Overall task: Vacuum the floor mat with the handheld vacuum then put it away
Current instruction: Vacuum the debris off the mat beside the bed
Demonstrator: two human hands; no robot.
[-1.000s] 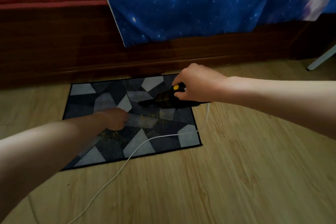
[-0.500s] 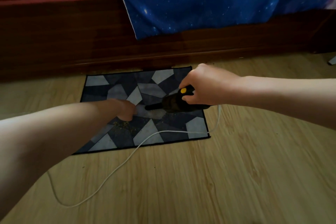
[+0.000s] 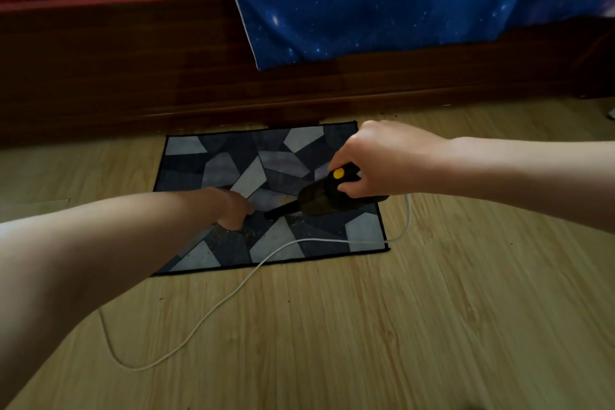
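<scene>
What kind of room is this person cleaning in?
Most likely a bedroom at home: a dark wooden bed frame runs along the back, a starry blue sheet hangs over it, and a small patterned mat lies on the floor beside it.

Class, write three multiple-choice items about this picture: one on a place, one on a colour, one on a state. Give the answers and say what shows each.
1. Where is the vacuum?
A. over the mat
B. on a chair
C. on a shelf

2. What colour is its button?
A. red
B. yellow
C. green

3. What is the right hand doing?
A. lying flat
B. gripping the vacuum
C. hanging empty

Answers:
1 A: its nozzle reaches across the patterned mat.
2 B: a yellow dot shows on the black body.
3 B: its fingers curl round the handle.
</scene>
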